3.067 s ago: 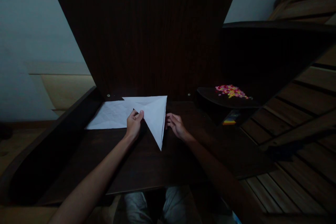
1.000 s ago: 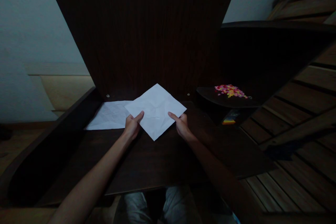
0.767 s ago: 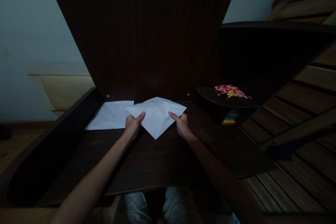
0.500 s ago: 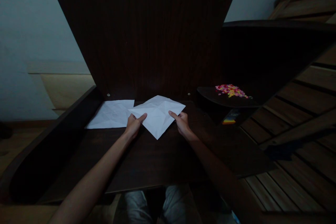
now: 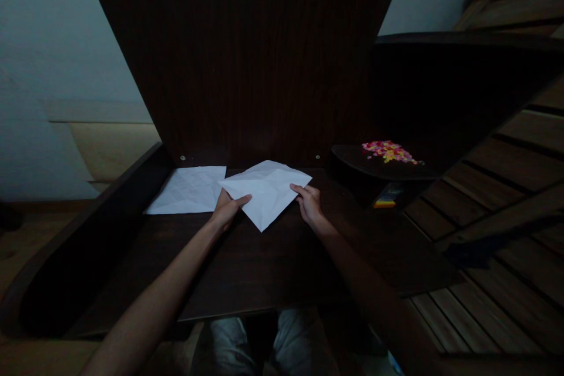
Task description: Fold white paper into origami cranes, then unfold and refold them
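Observation:
A white sheet of paper, creased and folded, is held up over the dark desk with one corner pointing toward me. My left hand grips its left side, thumb on top and the fingers mostly hidden beneath. On the right side, my right hand pinches the edge between thumb and fingers. Behind my left hand, a second creased white sheet lies flat on the desk.
The dark wooden desk has a raised side panel at left and a tall back panel. A small corner shelf at right carries a pile of colourful small pieces. Under it stands a dark box with a rainbow-striped edge.
My right hand has shifted slightly right and outward along the paper's edge. My left thumb has slid a little inward. The paper's near corner has tipped slightly left.

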